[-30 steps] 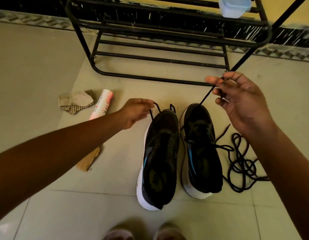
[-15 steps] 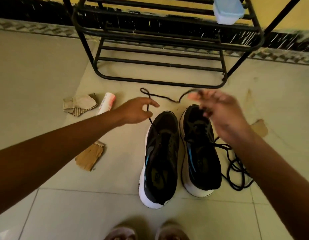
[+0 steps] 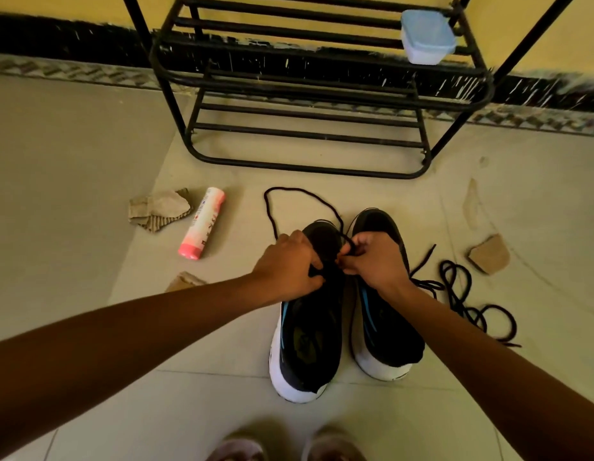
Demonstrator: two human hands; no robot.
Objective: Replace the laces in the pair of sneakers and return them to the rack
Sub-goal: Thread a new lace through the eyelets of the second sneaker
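Observation:
Two black sneakers with white soles stand side by side on the tiled floor, the left sneaker (image 3: 305,341) and the right sneaker (image 3: 385,334), toes toward the rack. My left hand (image 3: 287,266) and my right hand (image 3: 375,259) meet over the left sneaker's eyelets, each pinching a part of the black lace (image 3: 289,193) that loops out on the floor ahead of the toes. Where the lace enters the shoe is hidden by my fingers. A second black lace (image 3: 468,304) lies tangled to the right of the right sneaker. The black metal shoe rack (image 3: 309,128) stands behind.
A pink spray can (image 3: 202,224) lies left of the shoes, with torn cardboard pieces (image 3: 159,209) nearby and another scrap (image 3: 488,254) at right. A pale blue plastic tub (image 3: 425,36) sits on an upper rack shelf. My feet (image 3: 285,447) show at the bottom edge.
Both hands came down from a raised, spread position to the left sneaker's eyelets. The lace that was stretched taut now lies slack in a loop on the floor.

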